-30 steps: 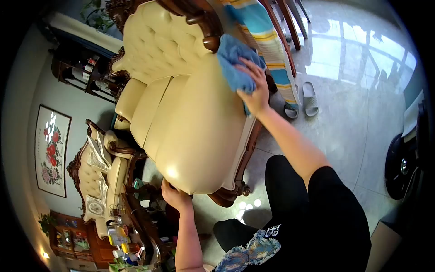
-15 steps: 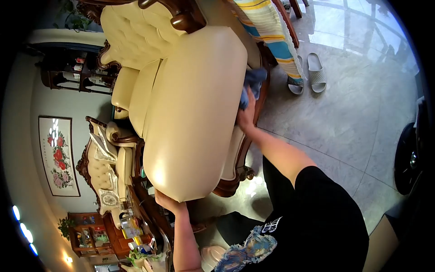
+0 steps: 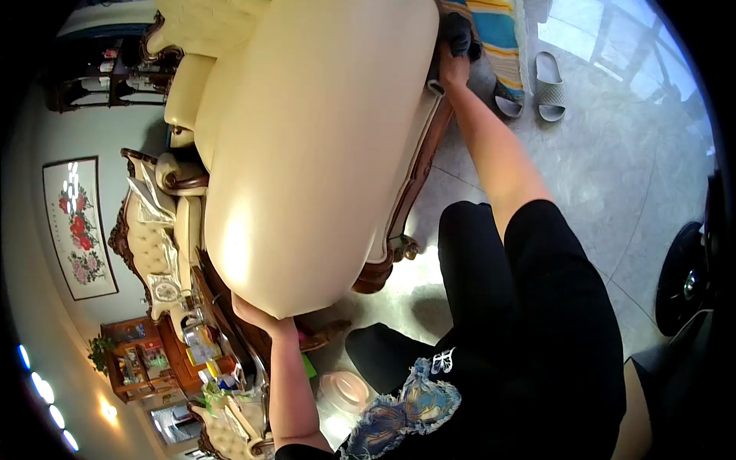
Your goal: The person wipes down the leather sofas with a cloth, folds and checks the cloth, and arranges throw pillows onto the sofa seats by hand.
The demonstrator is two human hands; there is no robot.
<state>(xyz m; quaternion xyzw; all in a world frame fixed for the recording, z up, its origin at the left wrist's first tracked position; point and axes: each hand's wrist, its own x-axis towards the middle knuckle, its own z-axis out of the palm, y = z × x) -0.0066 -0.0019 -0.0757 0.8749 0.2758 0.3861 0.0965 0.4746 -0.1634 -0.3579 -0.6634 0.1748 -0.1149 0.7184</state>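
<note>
A large cream leather seat cushion [image 3: 307, 146] fills the middle of the view, tilted up off the sofa's base. My left hand [image 3: 259, 314] grips its lower end, with the fingers hidden behind the leather. In my right hand [image 3: 455, 67] is a dark cloth [image 3: 458, 34], bunched in the closed fingers beside the cushion's far right edge. Below that hand runs the sofa's carved wooden front rail [image 3: 423, 165] with its cream trim.
Grey slippers [image 3: 550, 88] lie on the tiled floor beside a striped cloth [image 3: 498, 38]. A coffee table with bottles [image 3: 218, 372] stands at lower left. Behind it is another tufted sofa [image 3: 149, 238]. A pink basin [image 3: 343, 392] sits near my legs.
My right hand has moved with the cloth farther along the sofa's front, away from my body. My left hand keeps its hold on the cushion, and the view has shifted.
</note>
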